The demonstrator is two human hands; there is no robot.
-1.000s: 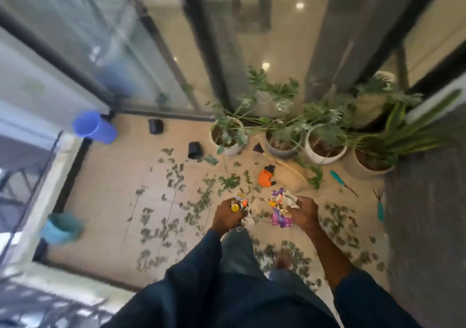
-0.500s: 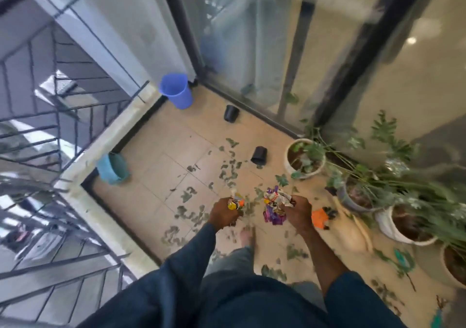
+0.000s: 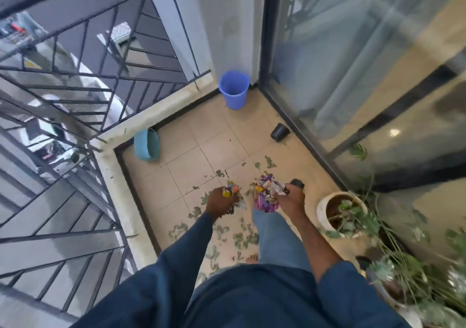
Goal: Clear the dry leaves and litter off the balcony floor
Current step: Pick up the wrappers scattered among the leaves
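Observation:
My left hand (image 3: pixel 222 201) grips a small crumpled bunch of colourful wrappers (image 3: pixel 231 189). A bigger bunch of purple and white wrappers (image 3: pixel 266 194) is gripped in my right hand (image 3: pixel 290 199). Both hands are held out in front of my body, above the beige tiled balcony floor (image 3: pixel 191 151). Dry green leaves (image 3: pixel 242 237) lie scattered on the tiles around my feet and ahead of my hands. A blue bucket (image 3: pixel 234 89) stands upright in the far corner.
A teal tub (image 3: pixel 147 145) lies on its side by the low parapet. Small black pots (image 3: pixel 280 132) lie near the glass door (image 3: pixel 353 63). Potted plants (image 3: pixel 343 210) line the right side. A metal railing (image 3: pixel 75 100) borders the left.
My view has swung left toward the corner with the blue bucket, and I have stepped forward. Both hands still hold their wrappers in front of me.

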